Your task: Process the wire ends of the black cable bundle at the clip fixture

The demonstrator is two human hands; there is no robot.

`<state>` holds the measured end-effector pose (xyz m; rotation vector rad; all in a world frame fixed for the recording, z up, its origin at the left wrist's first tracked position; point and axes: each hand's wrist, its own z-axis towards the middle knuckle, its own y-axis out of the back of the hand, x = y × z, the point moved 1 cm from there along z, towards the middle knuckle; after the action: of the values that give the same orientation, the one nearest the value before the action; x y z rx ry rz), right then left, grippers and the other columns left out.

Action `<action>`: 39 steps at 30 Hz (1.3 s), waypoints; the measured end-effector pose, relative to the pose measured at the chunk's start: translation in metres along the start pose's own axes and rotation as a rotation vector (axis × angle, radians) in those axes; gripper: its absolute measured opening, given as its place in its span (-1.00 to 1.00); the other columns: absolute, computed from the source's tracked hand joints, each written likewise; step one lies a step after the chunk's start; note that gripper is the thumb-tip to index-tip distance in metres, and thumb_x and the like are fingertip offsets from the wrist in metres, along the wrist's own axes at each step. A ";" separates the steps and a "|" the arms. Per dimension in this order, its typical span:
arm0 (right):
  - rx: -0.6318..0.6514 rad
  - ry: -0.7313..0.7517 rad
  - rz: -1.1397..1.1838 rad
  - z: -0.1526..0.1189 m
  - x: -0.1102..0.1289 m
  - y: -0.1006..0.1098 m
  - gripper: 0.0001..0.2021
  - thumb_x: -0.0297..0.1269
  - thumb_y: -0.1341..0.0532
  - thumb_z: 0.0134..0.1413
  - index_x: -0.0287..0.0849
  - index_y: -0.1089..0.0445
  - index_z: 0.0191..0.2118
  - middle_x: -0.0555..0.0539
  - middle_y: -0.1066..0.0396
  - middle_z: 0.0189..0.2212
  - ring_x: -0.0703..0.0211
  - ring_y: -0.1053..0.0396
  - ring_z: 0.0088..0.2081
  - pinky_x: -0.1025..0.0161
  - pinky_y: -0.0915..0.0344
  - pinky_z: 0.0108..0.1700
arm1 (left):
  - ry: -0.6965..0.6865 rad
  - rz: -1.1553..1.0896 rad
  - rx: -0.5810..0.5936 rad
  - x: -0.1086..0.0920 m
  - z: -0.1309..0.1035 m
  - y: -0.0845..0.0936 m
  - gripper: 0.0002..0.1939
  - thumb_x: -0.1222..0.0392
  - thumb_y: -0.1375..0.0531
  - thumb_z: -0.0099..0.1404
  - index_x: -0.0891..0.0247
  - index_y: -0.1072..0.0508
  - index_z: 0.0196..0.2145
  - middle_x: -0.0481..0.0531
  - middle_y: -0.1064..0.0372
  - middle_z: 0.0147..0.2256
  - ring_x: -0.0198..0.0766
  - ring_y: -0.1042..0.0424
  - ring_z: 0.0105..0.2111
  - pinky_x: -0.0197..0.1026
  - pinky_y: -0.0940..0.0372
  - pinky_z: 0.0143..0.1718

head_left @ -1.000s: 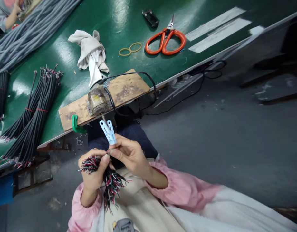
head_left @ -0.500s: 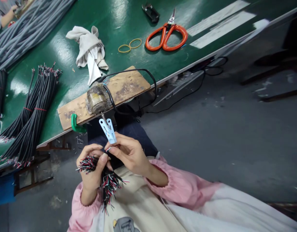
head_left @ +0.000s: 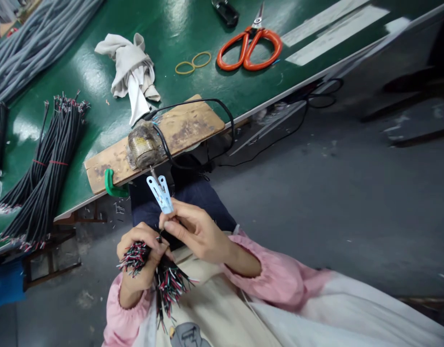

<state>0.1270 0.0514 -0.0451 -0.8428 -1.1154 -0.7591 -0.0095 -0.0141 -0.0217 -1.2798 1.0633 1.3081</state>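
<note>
My left hand (head_left: 140, 250) is closed around a bundle of thin black cables (head_left: 171, 286), whose stripped ends show red, white and black wires. Close beside it, my right hand (head_left: 195, 231) pinches at a wire end from the bundle, just below a blue clothespin (head_left: 160, 193). The clothespin sits on the thin shaft of a small motor (head_left: 144, 147) wrapped in clear film and tape. That motor is fixed on a worn wooden board (head_left: 193, 120) at the table edge. Fingertips of the right hand hide most of the wire end.
A green clamp (head_left: 113, 184) grips the board to the green table (head_left: 171, 21). On the table lie orange-handled scissors (head_left: 263, 62), rubber bands (head_left: 193, 62), a pale cloth (head_left: 133, 67), tied black cable bundles (head_left: 59, 161) and grey cables (head_left: 45, 43). A person's hand (head_left: 6, 28) shows at top left.
My left hand has turned a little, and the bundle has shifted slightly down and right. The right thumb and fingers have closed further over the wire end. The view has shifted slightly.
</note>
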 end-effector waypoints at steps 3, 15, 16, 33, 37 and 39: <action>-0.051 0.025 -0.013 -0.001 0.000 0.004 -0.73 -0.17 -0.13 0.33 -0.23 -0.43 -0.31 -0.09 -0.38 -0.40 0.22 -0.29 -0.37 0.23 -0.28 -0.33 | -0.020 -0.030 0.028 -0.001 0.000 -0.001 -0.86 0.36 -0.28 0.26 0.18 -0.40 -0.37 -0.15 -0.40 -0.48 -0.38 -0.47 -0.62 -0.36 -0.37 -0.58; -0.173 0.322 -0.220 -0.004 0.007 0.005 -0.88 -0.50 -0.25 0.15 -0.19 -0.53 -0.26 -0.07 -0.48 -0.39 0.18 -0.40 -0.31 0.16 -0.36 -0.21 | -0.008 0.019 -0.003 -0.004 0.003 -0.002 -0.85 0.38 -0.30 0.23 0.16 -0.44 -0.29 -0.17 -0.39 -0.50 -0.41 -0.43 -0.65 -0.38 -0.36 -0.59; -0.190 0.343 -0.248 -0.005 0.007 0.005 -0.88 -0.50 -0.25 0.15 -0.20 -0.53 -0.26 -0.08 -0.48 -0.39 0.17 -0.40 -0.32 0.15 -0.36 -0.21 | -0.001 0.018 -0.014 -0.004 0.003 -0.002 -0.84 0.38 -0.30 0.22 0.16 -0.44 -0.29 -0.17 -0.40 -0.49 -0.42 -0.43 -0.65 -0.39 -0.36 -0.59; -0.160 0.234 0.129 -0.005 -0.004 -0.009 -0.89 -0.41 -0.25 0.22 -0.15 -0.55 -0.27 -0.06 -0.54 -0.45 0.24 -0.45 -0.39 0.25 -0.40 -0.29 | 0.029 0.022 -0.022 -0.002 0.003 -0.004 -0.74 0.30 -0.32 0.25 0.13 -0.41 -0.13 -0.20 -0.43 -0.51 -0.43 -0.45 -0.69 -0.43 -0.37 -0.60; -0.219 0.010 0.283 -0.009 -0.003 -0.015 -0.89 -0.24 -0.30 0.19 -0.16 -0.50 -0.27 -0.04 -0.47 -0.47 0.26 -0.43 -0.41 0.32 -0.38 -0.37 | -0.019 0.110 -0.067 0.000 0.003 0.000 -0.78 0.21 -0.34 0.24 0.12 -0.45 -0.16 -0.20 -0.46 -0.53 -0.42 -0.42 -0.70 -0.40 -0.37 -0.61; -0.213 -0.092 0.391 -0.011 -0.002 -0.019 -0.82 -0.16 -0.33 0.15 -0.16 -0.42 -0.29 -0.02 -0.42 -0.46 0.29 -0.39 -0.48 0.36 -0.36 -0.47 | -0.035 0.201 -0.043 0.001 0.003 0.002 -0.83 0.20 -0.33 0.25 0.16 -0.51 -0.18 -0.14 -0.49 -0.52 -0.39 -0.43 -0.67 -0.36 -0.36 -0.58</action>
<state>0.1146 0.0330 -0.0461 -1.2437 -0.9192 -0.5193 -0.0115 -0.0115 -0.0223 -1.2011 1.1681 1.5053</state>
